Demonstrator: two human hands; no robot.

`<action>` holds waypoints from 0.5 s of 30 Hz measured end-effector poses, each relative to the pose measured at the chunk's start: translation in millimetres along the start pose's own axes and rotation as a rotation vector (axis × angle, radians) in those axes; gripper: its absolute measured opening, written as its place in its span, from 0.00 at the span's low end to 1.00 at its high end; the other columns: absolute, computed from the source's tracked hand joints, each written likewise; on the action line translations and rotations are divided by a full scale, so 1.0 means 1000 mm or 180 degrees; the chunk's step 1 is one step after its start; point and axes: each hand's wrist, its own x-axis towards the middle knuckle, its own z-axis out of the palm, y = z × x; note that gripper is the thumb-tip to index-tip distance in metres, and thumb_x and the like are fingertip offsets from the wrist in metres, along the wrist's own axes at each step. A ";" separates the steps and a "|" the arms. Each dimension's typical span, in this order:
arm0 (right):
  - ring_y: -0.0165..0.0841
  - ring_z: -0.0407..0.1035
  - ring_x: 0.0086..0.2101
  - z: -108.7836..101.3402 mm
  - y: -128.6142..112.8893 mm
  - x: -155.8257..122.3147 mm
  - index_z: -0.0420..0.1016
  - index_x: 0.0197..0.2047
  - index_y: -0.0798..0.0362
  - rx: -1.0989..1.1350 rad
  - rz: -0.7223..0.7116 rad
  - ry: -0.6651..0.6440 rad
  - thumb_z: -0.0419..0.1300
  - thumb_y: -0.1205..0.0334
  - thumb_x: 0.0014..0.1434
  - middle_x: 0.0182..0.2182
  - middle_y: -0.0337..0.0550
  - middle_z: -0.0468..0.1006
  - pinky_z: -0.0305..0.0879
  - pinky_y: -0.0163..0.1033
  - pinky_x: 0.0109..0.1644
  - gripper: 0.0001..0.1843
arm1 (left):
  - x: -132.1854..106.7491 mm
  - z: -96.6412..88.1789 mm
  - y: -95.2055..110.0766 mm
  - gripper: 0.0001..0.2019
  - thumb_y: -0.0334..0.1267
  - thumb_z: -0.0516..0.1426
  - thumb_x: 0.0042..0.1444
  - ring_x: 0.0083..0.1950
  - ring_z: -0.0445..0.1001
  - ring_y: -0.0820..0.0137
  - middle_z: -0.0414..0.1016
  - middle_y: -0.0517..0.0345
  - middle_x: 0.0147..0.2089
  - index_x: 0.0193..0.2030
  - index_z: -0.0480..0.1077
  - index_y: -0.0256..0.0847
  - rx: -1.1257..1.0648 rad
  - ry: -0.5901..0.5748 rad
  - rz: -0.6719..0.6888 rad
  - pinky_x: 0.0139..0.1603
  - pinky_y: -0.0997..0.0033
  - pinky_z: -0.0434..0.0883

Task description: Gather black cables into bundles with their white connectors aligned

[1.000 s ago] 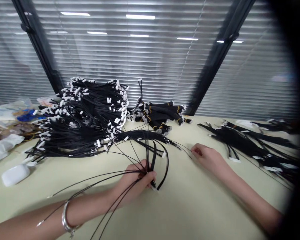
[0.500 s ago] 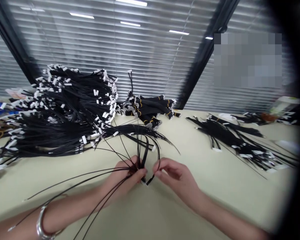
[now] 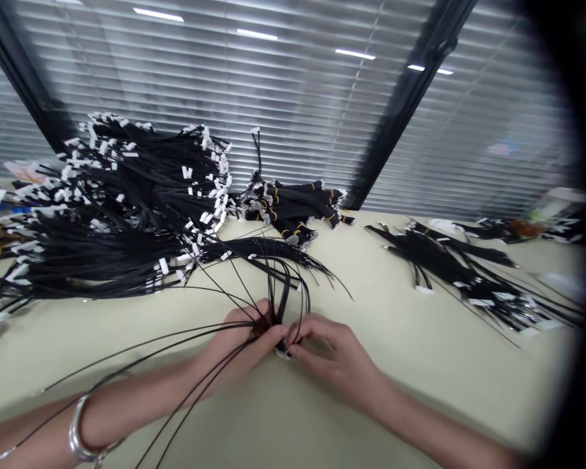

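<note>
The black cables (image 3: 284, 293) are held in a bunch over the middle of the desk (image 3: 317, 426). The bunch is gripped by the left hand (image 3: 250, 345); loose strands are fanned out from it, some across the left forearm. A looped strand is pinched between thumb and fingertips of the right hand (image 3: 334, 352), close beside the left thumb. A bracelet (image 3: 79, 430) is worn on the left wrist. Behind, a pile (image 3: 146, 195) with white ends is stacked at left, yellow-banded bundles (image 3: 300, 207) are placed centrally, and further wires (image 3: 437, 262) are laid at right.
</note>
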 end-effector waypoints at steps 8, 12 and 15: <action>0.30 0.67 0.37 0.002 0.003 0.000 0.67 0.31 0.53 -0.0157 -0.0285 0.0062 0.55 0.70 0.57 0.34 0.40 0.71 0.64 0.38 0.43 0.04 | 0.001 0.001 0.003 0.10 0.42 0.55 0.52 0.23 0.59 0.74 0.62 0.64 0.21 0.26 0.61 0.40 0.0046 0.0114 -0.0087 0.22 0.76 0.57; 0.30 0.66 0.37 0.002 0.004 0.000 0.66 0.31 0.53 -0.0290 -0.0286 0.0021 0.55 0.70 0.57 0.34 0.40 0.71 0.63 0.38 0.42 0.04 | 0.001 0.001 0.003 0.10 0.43 0.54 0.54 0.24 0.60 0.73 0.63 0.63 0.22 0.28 0.61 0.41 -0.0008 0.0076 -0.0107 0.23 0.74 0.58; 0.30 0.66 0.37 0.001 0.005 0.000 0.66 0.32 0.53 -0.0399 -0.0263 -0.0002 0.55 0.69 0.57 0.34 0.40 0.71 0.63 0.38 0.42 0.03 | 0.001 0.002 0.001 0.10 0.44 0.54 0.53 0.25 0.62 0.71 0.63 0.62 0.23 0.27 0.61 0.41 -0.0010 0.0077 -0.0123 0.24 0.73 0.60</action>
